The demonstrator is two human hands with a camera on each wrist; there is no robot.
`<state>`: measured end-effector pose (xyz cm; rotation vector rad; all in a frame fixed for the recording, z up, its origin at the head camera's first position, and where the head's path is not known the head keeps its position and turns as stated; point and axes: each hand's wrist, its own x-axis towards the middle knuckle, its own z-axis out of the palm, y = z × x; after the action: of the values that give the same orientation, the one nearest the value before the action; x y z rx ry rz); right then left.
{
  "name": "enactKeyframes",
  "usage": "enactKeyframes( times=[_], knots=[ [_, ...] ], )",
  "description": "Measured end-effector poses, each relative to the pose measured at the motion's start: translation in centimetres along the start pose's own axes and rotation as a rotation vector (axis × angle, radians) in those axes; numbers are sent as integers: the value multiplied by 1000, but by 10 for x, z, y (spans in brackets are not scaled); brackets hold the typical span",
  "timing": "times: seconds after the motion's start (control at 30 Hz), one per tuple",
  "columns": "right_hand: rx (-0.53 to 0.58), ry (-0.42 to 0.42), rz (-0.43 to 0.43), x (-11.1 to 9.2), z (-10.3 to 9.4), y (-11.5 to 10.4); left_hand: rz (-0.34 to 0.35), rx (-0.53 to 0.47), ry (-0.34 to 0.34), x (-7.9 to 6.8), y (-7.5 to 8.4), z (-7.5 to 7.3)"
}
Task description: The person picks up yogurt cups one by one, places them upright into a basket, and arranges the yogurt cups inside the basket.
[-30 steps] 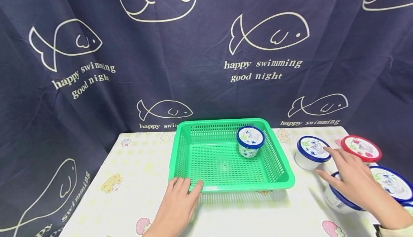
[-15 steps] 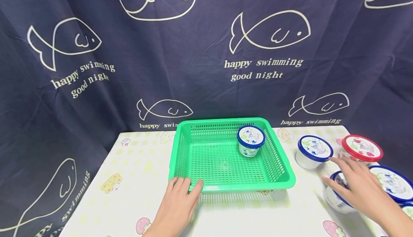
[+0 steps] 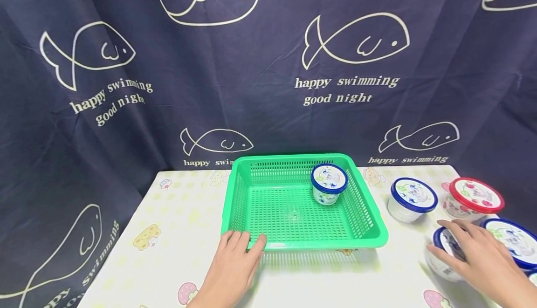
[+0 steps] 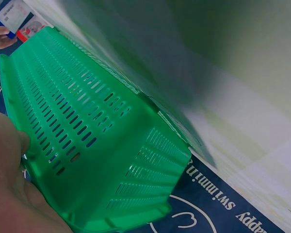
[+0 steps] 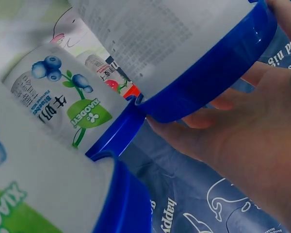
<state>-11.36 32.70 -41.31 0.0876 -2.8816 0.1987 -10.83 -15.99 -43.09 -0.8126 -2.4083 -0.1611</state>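
Note:
My left hand (image 3: 232, 266) holds the near rim of a green plastic basket (image 3: 293, 245), its fingertips over the edge. The basket's slotted side (image 4: 82, 126) fills much of the left wrist view. One white tub with a blue lid (image 3: 329, 180) stands upright inside at the back right. On the table's right side, my right hand (image 3: 480, 252) grips another blue-lidded tub (image 3: 440, 263) from above. In the right wrist view, fingers (image 5: 184, 131) lie along the rim of its blue lid (image 5: 208, 77); part of the lid is hidden from above.
Beyond the right hand stand another blue-lidded tub (image 3: 413, 198), a red-lidded tub (image 3: 476, 196) and a larger blue-lidded tub (image 3: 513, 242). Part of one more shows at the right edge. A dark blue fish-print curtain (image 3: 268, 89) hangs behind the patterned tablecloth (image 3: 168, 233).
My right hand has drawn back from beside the farther blue-lidded tub and settled over the nearer one. My left hand stays on the basket rim, and the view has shifted slightly.

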Motion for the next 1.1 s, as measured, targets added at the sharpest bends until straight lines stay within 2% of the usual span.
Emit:
enactKeyframes(
  times=[0.17, 0.43, 0.73, 0.93, 1.1],
  knots=[
    [15, 0, 4, -2, 3, 2, -3, -7, -1, 0, 0, 1],
    [-19, -72, 90, 2, 3, 7, 1, -13, 12, 0, 0, 2],
    [9, -6, 35, 1, 6, 5, 5, -14, 36, -1, 0, 1],
    [30, 106, -51, 4, 1, 4, 2, -10, 23, 3, -1, 0],
    [24, 88, -46, 2, 2, 4, 0, 7, 1, 2, 0, -1]
  ],
)
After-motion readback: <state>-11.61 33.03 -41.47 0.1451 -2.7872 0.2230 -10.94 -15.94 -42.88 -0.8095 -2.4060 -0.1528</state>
